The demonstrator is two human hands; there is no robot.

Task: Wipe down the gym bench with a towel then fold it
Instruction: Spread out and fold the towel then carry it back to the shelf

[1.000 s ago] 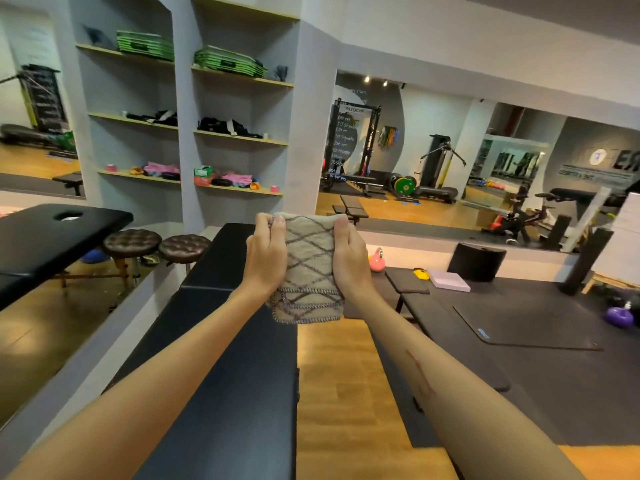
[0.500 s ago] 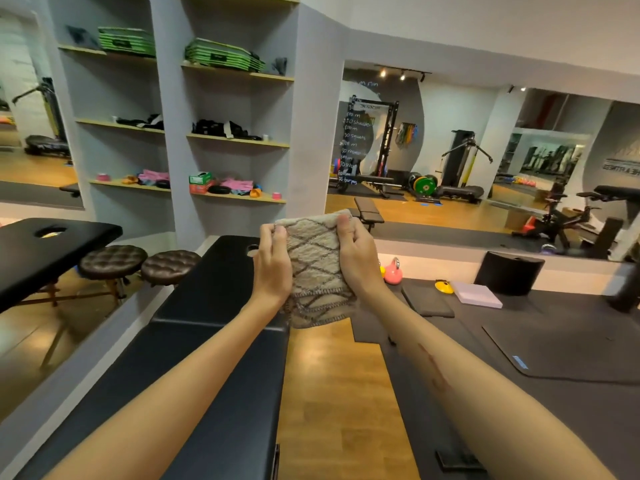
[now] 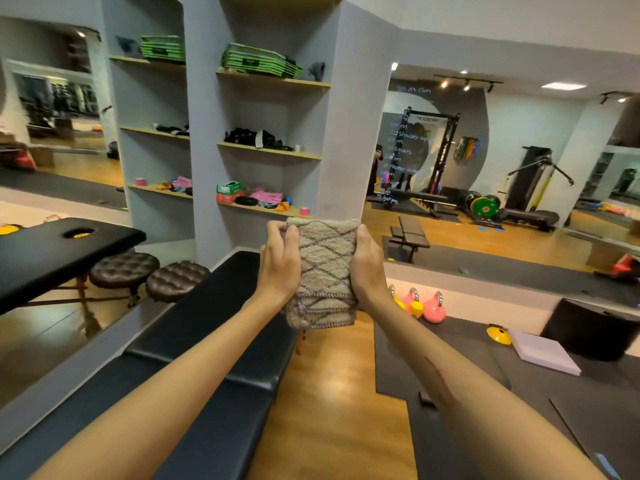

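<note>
**Folded towel held up in both hands above the counter's edge**

Two bare forearms reach forward from the bottom of the view. Left hand (image 3: 280, 263) grips the left edge of the towel (image 3: 325, 271); its fingers (image 3: 292, 233) are curled narrow, pinching the top left corner, thumb side toward the camera. Right hand (image 3: 369, 263) holds the right edge, palm against the cloth, fingers wrapped behind it and hidden, so how far they curl cannot be told. Towel is beige with a dark diamond pattern, folded into a narrow upright rectangle, in the air between the hands, lower edge hanging free with stitched hems showing. It touches nothing but the hands.

Below and left of the towel, the black padded counter (image 3: 207, 358) runs from the near left toward the wall, a seam across its middle. Wood floor (image 3: 332, 410) lies to its right, then dark floor mats (image 3: 519, 393).

Farther: two tufted brown stools (image 3: 152, 275) beside a second black padded table (image 3: 62, 247) with a face hole, seen at left. Pink and yellow kettlebells (image 3: 424, 306) sit near a low white ledge on the right, a white foam block (image 3: 543, 355) and a yellow cone near them. Wall shelves (image 3: 270, 147) hold green stacked mats, dark gear and small coloured items. A mirror at far right shows a squat rack (image 3: 436, 154) and weight plates.
</note>
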